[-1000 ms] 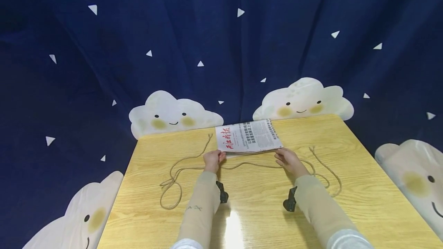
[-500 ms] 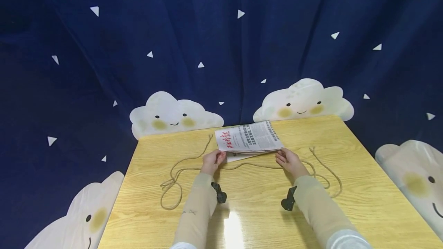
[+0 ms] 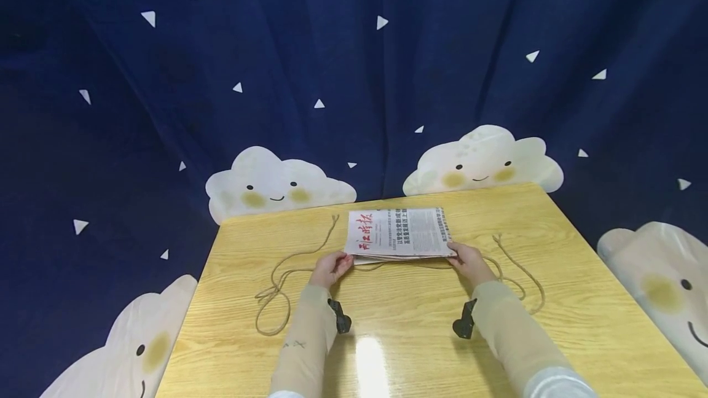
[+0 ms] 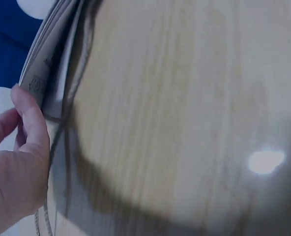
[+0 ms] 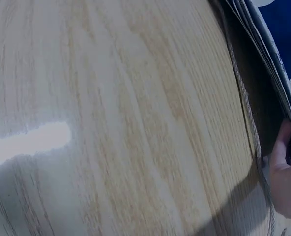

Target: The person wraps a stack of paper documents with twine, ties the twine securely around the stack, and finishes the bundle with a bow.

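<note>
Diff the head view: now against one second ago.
The newspaper moved toward the person, its near edge now hiding part of the rope. The left hand came back with it; the right hand shifted slightly. Both hold it; no release visible. The rope stayed put.

White glare (image 3: 370, 366) lay on the warmly bright surface (image 3: 586, 306) in the head view, while both wrist views looked dimmer, greyer and soft, with shadows darkening their lower parts.

Beige sleeves (image 3: 517, 336), dark scribble (image 3: 294, 344), black wrist cameras (image 3: 463, 320)
</note>
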A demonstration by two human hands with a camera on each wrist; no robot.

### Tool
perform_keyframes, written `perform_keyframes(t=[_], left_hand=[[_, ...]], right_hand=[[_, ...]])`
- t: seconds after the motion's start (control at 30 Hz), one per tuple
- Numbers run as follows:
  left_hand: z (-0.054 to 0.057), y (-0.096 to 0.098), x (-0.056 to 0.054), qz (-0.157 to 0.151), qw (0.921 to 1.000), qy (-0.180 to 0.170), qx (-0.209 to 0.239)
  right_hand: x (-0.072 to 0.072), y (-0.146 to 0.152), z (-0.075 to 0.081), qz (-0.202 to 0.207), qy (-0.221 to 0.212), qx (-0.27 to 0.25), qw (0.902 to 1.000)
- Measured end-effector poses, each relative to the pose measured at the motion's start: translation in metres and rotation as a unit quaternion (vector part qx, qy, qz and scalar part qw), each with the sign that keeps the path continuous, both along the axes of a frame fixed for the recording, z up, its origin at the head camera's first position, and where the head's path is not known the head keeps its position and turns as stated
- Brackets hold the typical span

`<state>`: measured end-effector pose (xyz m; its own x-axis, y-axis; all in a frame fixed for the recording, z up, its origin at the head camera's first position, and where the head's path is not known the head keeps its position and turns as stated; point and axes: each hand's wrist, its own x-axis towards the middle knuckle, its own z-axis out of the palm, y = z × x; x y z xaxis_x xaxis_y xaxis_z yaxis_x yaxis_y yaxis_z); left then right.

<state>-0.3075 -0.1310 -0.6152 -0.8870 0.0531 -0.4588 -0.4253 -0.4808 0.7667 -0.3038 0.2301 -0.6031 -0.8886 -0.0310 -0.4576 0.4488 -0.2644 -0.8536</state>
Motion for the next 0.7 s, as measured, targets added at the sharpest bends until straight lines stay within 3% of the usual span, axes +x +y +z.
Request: perform_keyframes(t=[0.03,0.07,0.1,0.13,0.17,0.2,0.27,0.33,0.37,0.43,0.5,0.57,0.67,0.7], left_hand=[[0.016,0.004,0.010,0.011,0.9997,-0.005,-0.023],[0.023,0.006,0.015,0.017,0.9992,0.002,-0.037],[0.023,0.007,0.016,0.023,0.9988,0.010,-0.042],[0.021,0.005,0.015,0.023,0.9988,0.029,-0.031],[0.007,0.004,0.009,0.020,0.9983,0.054,-0.011],[-0.009,0.002,0.002,0.008,0.9967,0.080,0.013],[-0.012,0.010,-0.001,0.009,0.9973,0.071,-0.018],[-0.010,0.017,0.002,-0.025,0.9965,0.077,-0.022],[-0.006,0.024,0.005,-0.044,0.9960,0.067,-0.040],[0.028,0.039,0.024,-0.072,0.9934,0.031,-0.084],[0.043,0.049,0.035,-0.102,0.9907,0.033,-0.085],[0.050,0.058,0.042,-0.107,0.9907,0.031,-0.079],[0.042,0.069,0.042,-0.078,0.9943,0.045,-0.056],[0.029,0.071,0.036,-0.065,0.9954,0.059,-0.040]], right_hand=[[0.008,-0.006,0.014,0.004,-0.002,0.017,0.9998],[0.018,-0.014,0.031,0.001,-0.009,0.018,0.9998],[0.023,-0.021,0.045,-0.046,-0.053,-0.037,0.9968],[0.026,-0.022,0.051,-0.050,-0.055,-0.063,0.9952],[0.026,-0.024,0.054,-0.058,-0.059,-0.085,0.9929],[0.025,-0.025,0.056,-0.065,-0.065,-0.094,0.9914],[0.024,-0.027,0.058,-0.075,-0.069,-0.120,0.9875],[0.024,-0.029,0.060,-0.077,-0.068,-0.141,0.9846],[0.025,-0.030,0.061,-0.076,-0.066,-0.149,0.9837],[0.028,-0.034,0.062,-0.068,-0.055,-0.170,0.9815],[0.032,-0.038,0.062,-0.057,-0.044,-0.180,0.9811],[0.038,-0.043,0.061,-0.042,-0.035,-0.189,0.9804],[0.047,-0.052,0.059,-0.022,-0.029,-0.191,0.9810],[0.050,-0.054,0.058,-0.015,-0.029,-0.187,0.9817]])
